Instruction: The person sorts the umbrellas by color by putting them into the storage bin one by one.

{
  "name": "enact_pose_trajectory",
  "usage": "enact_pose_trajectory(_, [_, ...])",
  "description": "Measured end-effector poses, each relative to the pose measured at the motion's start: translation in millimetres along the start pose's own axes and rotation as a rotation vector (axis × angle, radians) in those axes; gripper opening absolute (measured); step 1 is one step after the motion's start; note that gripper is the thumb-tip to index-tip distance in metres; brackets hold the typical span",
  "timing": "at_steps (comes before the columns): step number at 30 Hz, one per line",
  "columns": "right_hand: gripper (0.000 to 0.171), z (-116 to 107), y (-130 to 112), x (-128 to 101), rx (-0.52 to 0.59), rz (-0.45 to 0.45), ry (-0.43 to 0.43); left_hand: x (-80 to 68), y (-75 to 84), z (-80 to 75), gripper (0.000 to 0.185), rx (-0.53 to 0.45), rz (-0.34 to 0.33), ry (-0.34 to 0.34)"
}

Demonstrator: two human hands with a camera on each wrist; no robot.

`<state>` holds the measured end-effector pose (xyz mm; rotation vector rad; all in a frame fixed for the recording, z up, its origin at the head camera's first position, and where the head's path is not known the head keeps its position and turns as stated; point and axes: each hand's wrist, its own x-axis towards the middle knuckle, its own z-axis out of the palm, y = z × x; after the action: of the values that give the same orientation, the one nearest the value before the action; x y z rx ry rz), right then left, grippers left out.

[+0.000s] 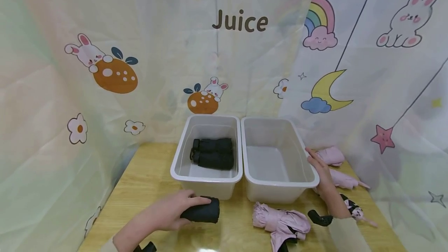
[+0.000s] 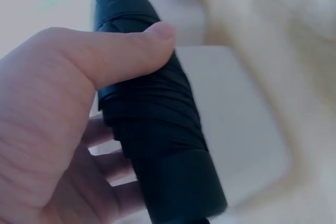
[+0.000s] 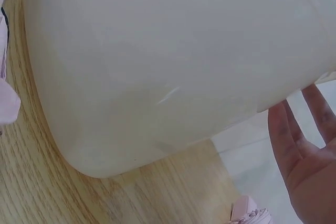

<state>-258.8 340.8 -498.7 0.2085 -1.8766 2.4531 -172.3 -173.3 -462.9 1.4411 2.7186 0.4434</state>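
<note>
My left hand (image 1: pixel 175 208) grips a folded black umbrella (image 1: pixel 202 210) in front of the left white bin (image 1: pixel 211 184). In the left wrist view the thumb lies across the umbrella's fabric (image 2: pixel 157 108), with the other fingers behind it. Two more folded black umbrellas (image 1: pixel 213 153) lie side by side inside that bin. At the outer right side of the right white bin (image 1: pixel 280 189), my right hand (image 1: pixel 322 172) has its fingers at the rim. The right wrist view shows those fingers (image 3: pixel 283 135) extended against the bin's wall (image 3: pixel 157 77).
A loosely folded pink umbrella (image 1: pixel 280 221) lies before the right bin. Along the table's right side are more pink umbrellas (image 1: pixel 331 156) and a black-and-white patterned one (image 1: pixel 351 207), partly behind the right arm. A black handle (image 1: pixel 149 247) shows by the left forearm. Printed curtains surround the table.
</note>
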Motion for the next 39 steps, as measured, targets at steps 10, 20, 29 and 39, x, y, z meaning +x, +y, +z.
enact_pose_trajectory(10, [0.045,0.2,0.4,2.5,0.023,-0.035,-0.033,10.1,21.9,-63.1,0.080,0.021,0.066,0.082])
enact_pose_trajectory(20, [0.044,-2.0,4.0,5.6,0.021,-0.036,-0.025,44.1,-5.1,-112.4,0.075,0.068,0.045,0.137])
enact_pose_trajectory(29, [0.046,-2.4,3.6,5.0,0.025,-0.031,-0.021,88.6,-45.2,-129.8,0.072,-0.203,0.042,0.111])
enact_pose_trajectory(39, [0.049,0.8,2.3,3.6,0.004,-0.016,-0.015,134.9,-86.5,-131.4,0.073,-0.468,-0.026,0.109])
